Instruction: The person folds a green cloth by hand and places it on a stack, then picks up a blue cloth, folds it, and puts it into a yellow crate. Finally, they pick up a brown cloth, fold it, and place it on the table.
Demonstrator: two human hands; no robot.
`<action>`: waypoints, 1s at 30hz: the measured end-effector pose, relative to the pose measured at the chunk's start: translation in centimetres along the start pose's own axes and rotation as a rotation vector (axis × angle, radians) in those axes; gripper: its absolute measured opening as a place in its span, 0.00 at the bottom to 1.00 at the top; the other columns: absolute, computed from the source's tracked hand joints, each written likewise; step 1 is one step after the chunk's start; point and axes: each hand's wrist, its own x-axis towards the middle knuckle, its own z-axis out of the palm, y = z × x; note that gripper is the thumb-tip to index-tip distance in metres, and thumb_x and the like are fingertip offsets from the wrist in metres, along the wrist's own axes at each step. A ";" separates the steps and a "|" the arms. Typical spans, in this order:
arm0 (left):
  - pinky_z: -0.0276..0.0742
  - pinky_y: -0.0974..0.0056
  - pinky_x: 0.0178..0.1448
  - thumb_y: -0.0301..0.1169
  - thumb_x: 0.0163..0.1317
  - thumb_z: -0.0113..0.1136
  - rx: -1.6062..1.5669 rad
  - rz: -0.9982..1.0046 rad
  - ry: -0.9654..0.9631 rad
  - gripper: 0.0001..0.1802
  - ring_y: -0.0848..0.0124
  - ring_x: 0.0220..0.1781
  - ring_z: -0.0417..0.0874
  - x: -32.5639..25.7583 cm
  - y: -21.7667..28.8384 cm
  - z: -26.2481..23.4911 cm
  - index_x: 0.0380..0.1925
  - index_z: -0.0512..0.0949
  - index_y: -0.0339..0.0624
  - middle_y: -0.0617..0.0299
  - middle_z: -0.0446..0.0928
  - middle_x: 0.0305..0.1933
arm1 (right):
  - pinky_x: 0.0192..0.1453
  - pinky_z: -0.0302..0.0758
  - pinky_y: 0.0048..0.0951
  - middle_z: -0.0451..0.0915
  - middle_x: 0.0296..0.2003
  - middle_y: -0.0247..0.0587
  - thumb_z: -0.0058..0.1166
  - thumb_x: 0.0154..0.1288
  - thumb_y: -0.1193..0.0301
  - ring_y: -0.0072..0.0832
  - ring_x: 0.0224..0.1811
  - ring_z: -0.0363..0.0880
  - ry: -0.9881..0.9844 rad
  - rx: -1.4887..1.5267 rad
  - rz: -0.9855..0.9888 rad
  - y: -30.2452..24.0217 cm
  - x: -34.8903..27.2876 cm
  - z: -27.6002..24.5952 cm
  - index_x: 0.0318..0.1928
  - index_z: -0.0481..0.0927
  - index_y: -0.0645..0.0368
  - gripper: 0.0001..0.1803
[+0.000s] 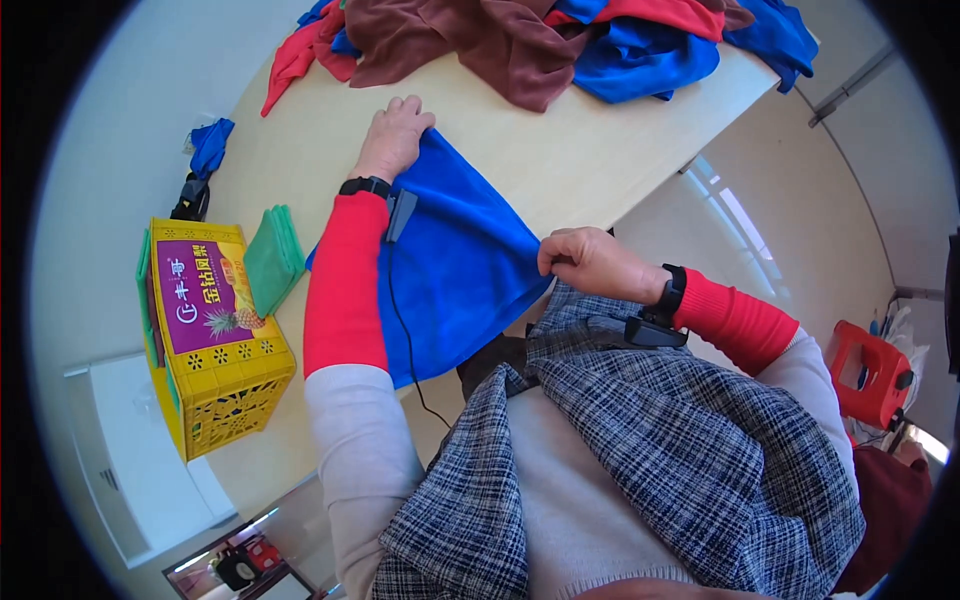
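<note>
A: Where's the blue cloth point(460, 260) and how does it lie?

B: Spread on the near part of the pale wooden desk point(590, 150), its long axis running from about eleven o'clock down to five, one edge hanging off the desk toward the person.

A: And the hands?

B: The left hand point(393, 135) lies flat, fingers together, pressing the far corner at eleven o'clock; its grip is open, palm down. The right hand point(590, 262) is curled at three o'clock of the cloth, its grip closed, pinching the cloth's edge.

A: What else is around?

B: A heap of red, brown and blue cloths point(540, 40) at twelve o'clock, a folded green cloth point(272, 258) and a yellow crate point(215, 340) at nine. Pale floor beyond.
</note>
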 end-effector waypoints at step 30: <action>0.73 0.54 0.66 0.28 0.62 0.64 -0.449 -0.376 0.217 0.18 0.49 0.61 0.77 -15.1 6.1 -3.4 0.53 0.78 0.39 0.48 0.78 0.56 | 0.43 0.79 0.34 0.81 0.32 0.47 0.53 0.63 0.79 0.41 0.37 0.83 -0.026 -0.234 -0.121 -1.0 -0.1 -1.7 0.40 0.81 0.62 0.07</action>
